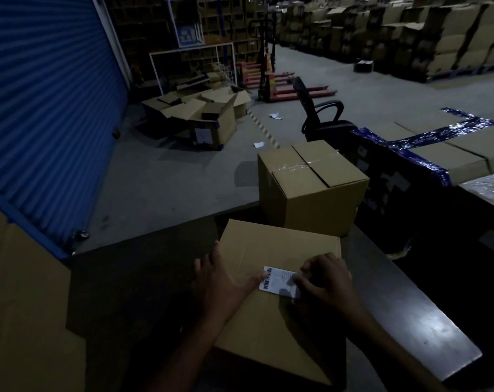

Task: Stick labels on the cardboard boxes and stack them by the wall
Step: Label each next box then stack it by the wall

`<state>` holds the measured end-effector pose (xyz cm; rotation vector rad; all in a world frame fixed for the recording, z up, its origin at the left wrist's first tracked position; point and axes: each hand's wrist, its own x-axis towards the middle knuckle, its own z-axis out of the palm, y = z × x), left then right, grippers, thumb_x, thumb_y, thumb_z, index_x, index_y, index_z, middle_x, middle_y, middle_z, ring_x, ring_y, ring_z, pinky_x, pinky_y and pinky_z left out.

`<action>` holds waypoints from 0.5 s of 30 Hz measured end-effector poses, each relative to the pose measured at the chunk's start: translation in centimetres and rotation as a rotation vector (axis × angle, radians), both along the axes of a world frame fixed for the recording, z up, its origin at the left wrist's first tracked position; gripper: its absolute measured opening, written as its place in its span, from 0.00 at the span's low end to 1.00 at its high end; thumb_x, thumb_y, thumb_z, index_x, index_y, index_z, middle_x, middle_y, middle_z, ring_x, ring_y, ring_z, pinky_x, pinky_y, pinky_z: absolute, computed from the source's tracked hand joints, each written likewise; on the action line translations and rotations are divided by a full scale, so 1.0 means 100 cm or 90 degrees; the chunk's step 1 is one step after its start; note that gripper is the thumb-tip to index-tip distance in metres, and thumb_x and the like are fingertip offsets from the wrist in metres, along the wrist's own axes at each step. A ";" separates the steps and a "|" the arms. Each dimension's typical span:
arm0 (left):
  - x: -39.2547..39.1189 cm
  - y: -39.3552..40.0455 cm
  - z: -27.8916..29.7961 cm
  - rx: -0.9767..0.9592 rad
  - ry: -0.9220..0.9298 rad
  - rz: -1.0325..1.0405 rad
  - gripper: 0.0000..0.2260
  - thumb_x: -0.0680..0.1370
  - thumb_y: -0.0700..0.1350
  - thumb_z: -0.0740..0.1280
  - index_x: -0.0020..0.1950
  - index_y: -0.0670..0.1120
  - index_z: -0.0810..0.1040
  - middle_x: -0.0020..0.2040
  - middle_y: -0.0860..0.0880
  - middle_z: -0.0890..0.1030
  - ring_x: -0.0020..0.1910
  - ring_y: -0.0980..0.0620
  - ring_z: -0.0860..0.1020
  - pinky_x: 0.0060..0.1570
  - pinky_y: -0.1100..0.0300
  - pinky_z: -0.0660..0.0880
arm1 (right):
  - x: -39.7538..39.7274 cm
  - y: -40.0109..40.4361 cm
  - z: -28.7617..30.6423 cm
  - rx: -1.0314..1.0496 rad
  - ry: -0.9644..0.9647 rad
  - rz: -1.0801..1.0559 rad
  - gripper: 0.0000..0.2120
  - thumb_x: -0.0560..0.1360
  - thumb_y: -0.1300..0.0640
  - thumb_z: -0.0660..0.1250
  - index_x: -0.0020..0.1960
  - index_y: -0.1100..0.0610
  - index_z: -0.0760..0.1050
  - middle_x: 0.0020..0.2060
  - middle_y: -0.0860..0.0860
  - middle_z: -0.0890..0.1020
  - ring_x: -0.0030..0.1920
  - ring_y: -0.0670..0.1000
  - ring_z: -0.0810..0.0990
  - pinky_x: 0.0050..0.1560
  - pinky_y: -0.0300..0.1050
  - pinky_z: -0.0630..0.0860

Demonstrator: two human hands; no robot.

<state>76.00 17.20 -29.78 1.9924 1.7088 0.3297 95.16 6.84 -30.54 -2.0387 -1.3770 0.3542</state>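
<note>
A flat brown cardboard box (279, 321) lies on the dark table (427, 332) right in front of me. A white barcode label (278, 281) lies on its top face. My left hand (224, 278) rests on the box with the thumb pressing the label's left edge. My right hand (329, 275) presses its curled fingers on the label's right side. A second, taller cardboard box (310, 188), taped shut, stands just behind the first one.
A blue roller shutter (44, 108) fills the left. Brown cardboard (22, 306) stands at the near left. A large box with blue tape (449, 148) sits to the right, an office chair (322, 114) behind it. Open cartons (200, 114), a pallet jack (271, 83) and stacked boxes (427, 32) lie farther off.
</note>
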 end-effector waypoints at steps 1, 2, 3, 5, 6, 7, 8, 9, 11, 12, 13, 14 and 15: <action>0.000 0.000 0.000 0.000 0.003 0.002 0.59 0.61 0.77 0.68 0.80 0.54 0.44 0.79 0.47 0.57 0.77 0.45 0.54 0.71 0.42 0.63 | 0.002 -0.003 -0.001 0.016 0.012 -0.017 0.12 0.69 0.47 0.74 0.46 0.45 0.72 0.46 0.45 0.73 0.53 0.51 0.70 0.46 0.34 0.62; 0.000 0.000 0.000 0.000 0.004 0.003 0.59 0.60 0.78 0.68 0.80 0.54 0.44 0.79 0.47 0.57 0.77 0.45 0.55 0.71 0.41 0.63 | 0.002 -0.007 -0.004 0.013 -0.015 -0.030 0.12 0.69 0.46 0.74 0.48 0.45 0.73 0.48 0.46 0.74 0.55 0.52 0.71 0.49 0.38 0.63; 0.001 0.000 0.000 -0.001 0.003 0.004 0.59 0.60 0.78 0.68 0.80 0.53 0.44 0.79 0.47 0.57 0.77 0.45 0.55 0.71 0.41 0.63 | -0.001 -0.012 -0.008 -0.009 -0.057 -0.045 0.15 0.69 0.45 0.73 0.53 0.46 0.74 0.52 0.47 0.74 0.58 0.53 0.70 0.52 0.42 0.63; 0.002 0.000 0.001 -0.007 -0.004 0.005 0.59 0.61 0.77 0.69 0.80 0.53 0.44 0.80 0.47 0.56 0.78 0.44 0.54 0.72 0.40 0.62 | -0.013 -0.023 -0.015 -0.042 -0.108 -0.072 0.24 0.69 0.43 0.72 0.62 0.47 0.73 0.60 0.49 0.72 0.62 0.52 0.66 0.58 0.48 0.62; 0.002 -0.001 0.001 -0.013 -0.004 0.006 0.59 0.61 0.76 0.69 0.80 0.53 0.43 0.80 0.47 0.55 0.78 0.44 0.54 0.72 0.40 0.61 | -0.020 -0.027 -0.018 -0.034 -0.114 -0.076 0.26 0.69 0.42 0.71 0.64 0.48 0.72 0.61 0.49 0.72 0.63 0.52 0.66 0.60 0.50 0.63; 0.003 -0.001 0.002 -0.017 -0.003 0.005 0.59 0.62 0.76 0.69 0.80 0.53 0.43 0.80 0.47 0.54 0.78 0.44 0.54 0.73 0.40 0.60 | -0.026 -0.030 -0.019 -0.012 -0.112 -0.077 0.27 0.69 0.42 0.71 0.65 0.48 0.72 0.61 0.49 0.72 0.63 0.52 0.66 0.62 0.52 0.64; 0.003 -0.001 0.002 -0.019 -0.003 0.005 0.59 0.62 0.76 0.69 0.80 0.53 0.42 0.80 0.47 0.54 0.78 0.44 0.54 0.73 0.41 0.60 | -0.028 -0.032 -0.021 0.009 -0.097 -0.081 0.27 0.69 0.43 0.71 0.65 0.49 0.72 0.61 0.49 0.73 0.62 0.51 0.67 0.62 0.54 0.66; 0.003 -0.002 0.003 -0.019 -0.004 0.005 0.58 0.62 0.76 0.69 0.81 0.53 0.42 0.81 0.46 0.54 0.78 0.44 0.54 0.73 0.41 0.60 | -0.028 -0.032 -0.020 0.019 -0.070 -0.088 0.26 0.69 0.45 0.72 0.64 0.49 0.72 0.61 0.49 0.73 0.63 0.51 0.66 0.63 0.55 0.67; 0.003 -0.004 0.004 -0.022 -0.007 0.012 0.57 0.65 0.74 0.68 0.81 0.52 0.41 0.81 0.46 0.52 0.79 0.44 0.52 0.73 0.40 0.58 | -0.023 -0.030 -0.020 0.021 -0.023 -0.088 0.24 0.70 0.47 0.72 0.64 0.48 0.72 0.62 0.48 0.72 0.64 0.50 0.65 0.64 0.57 0.67; 0.003 -0.006 0.005 -0.026 -0.007 0.018 0.56 0.66 0.73 0.69 0.81 0.52 0.40 0.81 0.46 0.51 0.79 0.43 0.51 0.74 0.41 0.57 | -0.019 -0.028 -0.019 0.031 -0.020 -0.077 0.24 0.70 0.48 0.72 0.64 0.48 0.72 0.62 0.47 0.72 0.64 0.49 0.65 0.64 0.56 0.66; 0.002 -0.008 0.005 -0.031 -0.008 0.025 0.55 0.67 0.72 0.69 0.81 0.52 0.39 0.81 0.46 0.50 0.80 0.44 0.50 0.74 0.41 0.56 | -0.015 -0.026 -0.018 0.043 -0.025 -0.060 0.23 0.70 0.47 0.72 0.63 0.47 0.72 0.61 0.46 0.72 0.63 0.47 0.65 0.64 0.54 0.66; 0.001 -0.010 0.004 -0.032 -0.012 0.029 0.55 0.68 0.71 0.69 0.81 0.52 0.39 0.81 0.47 0.49 0.80 0.44 0.49 0.74 0.41 0.56 | -0.010 -0.023 -0.017 0.055 -0.031 -0.044 0.22 0.70 0.46 0.71 0.63 0.47 0.73 0.60 0.44 0.72 0.62 0.45 0.65 0.62 0.51 0.65; -0.002 -0.012 0.003 -0.032 -0.018 0.035 0.55 0.68 0.70 0.70 0.80 0.53 0.38 0.81 0.47 0.48 0.79 0.44 0.49 0.75 0.41 0.56 | -0.006 -0.020 -0.015 0.059 -0.033 -0.028 0.22 0.70 0.44 0.69 0.63 0.47 0.73 0.59 0.42 0.72 0.61 0.43 0.64 0.61 0.48 0.64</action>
